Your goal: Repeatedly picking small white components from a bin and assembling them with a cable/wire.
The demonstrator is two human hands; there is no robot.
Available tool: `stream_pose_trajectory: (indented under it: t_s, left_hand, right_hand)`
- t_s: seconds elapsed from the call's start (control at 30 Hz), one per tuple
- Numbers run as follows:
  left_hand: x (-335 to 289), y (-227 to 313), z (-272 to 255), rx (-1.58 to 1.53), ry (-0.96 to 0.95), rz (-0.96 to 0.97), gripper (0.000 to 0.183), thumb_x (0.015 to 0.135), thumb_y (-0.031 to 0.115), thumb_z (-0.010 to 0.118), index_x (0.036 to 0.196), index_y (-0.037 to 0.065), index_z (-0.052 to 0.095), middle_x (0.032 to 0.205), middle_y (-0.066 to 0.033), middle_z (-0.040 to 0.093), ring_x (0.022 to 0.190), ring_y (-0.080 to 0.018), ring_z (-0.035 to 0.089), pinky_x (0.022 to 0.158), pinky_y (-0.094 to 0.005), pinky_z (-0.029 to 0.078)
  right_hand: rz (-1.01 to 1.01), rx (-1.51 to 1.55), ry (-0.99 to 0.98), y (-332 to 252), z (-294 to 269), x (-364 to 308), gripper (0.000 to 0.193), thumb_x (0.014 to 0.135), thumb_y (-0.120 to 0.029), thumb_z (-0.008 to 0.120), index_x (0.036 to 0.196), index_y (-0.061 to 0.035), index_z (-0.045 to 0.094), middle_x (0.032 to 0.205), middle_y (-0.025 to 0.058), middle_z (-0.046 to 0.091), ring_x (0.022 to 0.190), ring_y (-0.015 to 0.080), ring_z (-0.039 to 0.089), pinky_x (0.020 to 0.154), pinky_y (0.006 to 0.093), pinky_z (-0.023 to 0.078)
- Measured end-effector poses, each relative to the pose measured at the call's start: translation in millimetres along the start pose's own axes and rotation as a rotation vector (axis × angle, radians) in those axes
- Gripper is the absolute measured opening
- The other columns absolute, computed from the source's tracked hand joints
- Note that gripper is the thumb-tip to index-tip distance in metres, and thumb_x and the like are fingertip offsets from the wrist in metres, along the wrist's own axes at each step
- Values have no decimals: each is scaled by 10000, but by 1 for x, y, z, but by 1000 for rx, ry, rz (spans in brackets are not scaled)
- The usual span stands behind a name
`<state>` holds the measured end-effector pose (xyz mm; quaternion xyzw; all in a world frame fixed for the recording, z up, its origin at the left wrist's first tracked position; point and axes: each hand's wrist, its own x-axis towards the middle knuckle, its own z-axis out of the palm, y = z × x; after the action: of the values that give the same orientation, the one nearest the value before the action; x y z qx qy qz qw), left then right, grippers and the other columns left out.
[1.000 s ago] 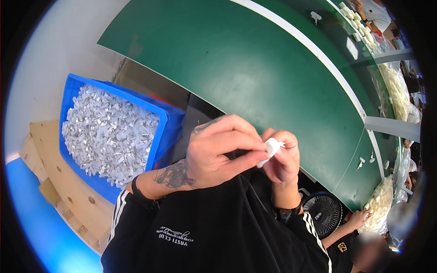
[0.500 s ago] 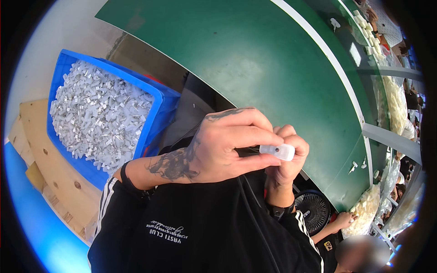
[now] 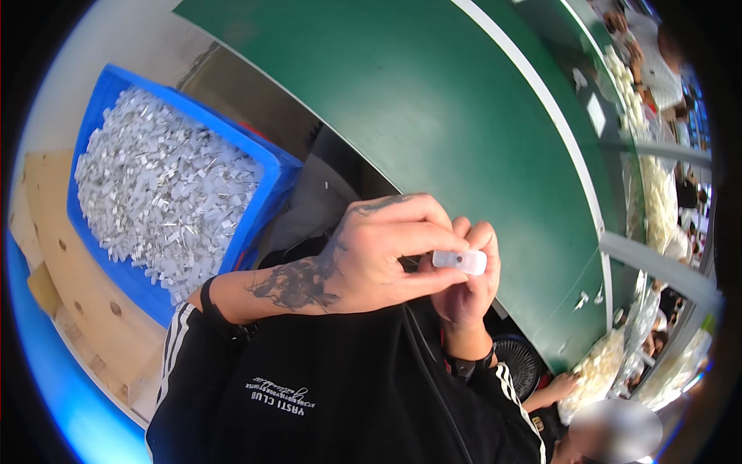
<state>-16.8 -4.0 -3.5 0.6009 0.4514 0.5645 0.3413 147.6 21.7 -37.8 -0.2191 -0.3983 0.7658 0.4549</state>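
Note:
My left hand (image 3: 375,251) pinches a small translucent white plastic piece (image 3: 468,263) between thumb and forefinger. The piece is a narrow, round-cornered block with a small dark spot near its middle. Close against its right end, my right hand (image 3: 468,298) is closed with curled fingers; its grip is partly hidden behind the piece. Both hands are held in front of my black jacket, near the edge of the green table (image 3: 433,139).
To the left stands a blue bin (image 3: 267,182) heaped with small white and metallic parts, beside wooden boards (image 3: 85,286). A black fan (image 3: 516,365) is below the table edge. Bags of pale pieces (image 3: 591,375) and another person's hand (image 3: 560,387) are at right.
The view has shifted slightly. Both hands and the white plastic piece appear a little farther left and lower, with the left hand's pinch unchanged.

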Motion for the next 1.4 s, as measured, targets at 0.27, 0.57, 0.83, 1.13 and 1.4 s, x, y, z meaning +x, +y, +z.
stream_pose_trajectory:
  t_s: [0.27,0.57,0.83,1.13,1.4]
  left_hand:
    - [-22,-7,-49,93,81,-62,366,758,253,748,1058,68,651,949,-71,585,845,-270,602,730,-379,489]
    - [-173,-57,-325,1200,876,-450,271,764,178,743,991,50,667,986,-135,649,935,-283,618,841,-374,492]
    - [-279,-69,-487,1648,927,-690,245,812,149,612,1055,125,630,1007,-113,645,969,-291,596,909,-383,436]
    - [-265,-83,-493,1421,874,-772,189,729,183,691,856,46,669,819,-112,684,826,-252,661,810,-360,494]
    - [-271,-87,-471,1213,1255,-562,143,697,112,686,806,26,649,650,-41,608,611,-123,570,597,-275,474]
  right_hand:
    - [194,-366,319,-36,-10,61,213,937,-237,513,979,-29,529,737,-6,473,576,44,377,491,182,318]
    - [371,22,174,-68,-250,401,212,950,-106,536,1079,57,576,943,107,643,862,146,641,780,223,575]
    - [17,-542,405,-59,-251,381,393,892,-187,642,1252,-61,547,1014,20,578,914,118,563,808,233,490]
    - [86,-626,328,-73,-98,163,397,951,-248,549,1325,-122,503,1179,-24,567,802,29,513,747,182,407]
    - [174,-355,322,8,14,35,223,932,-84,525,1139,-6,551,1020,63,560,752,78,527,644,216,465]
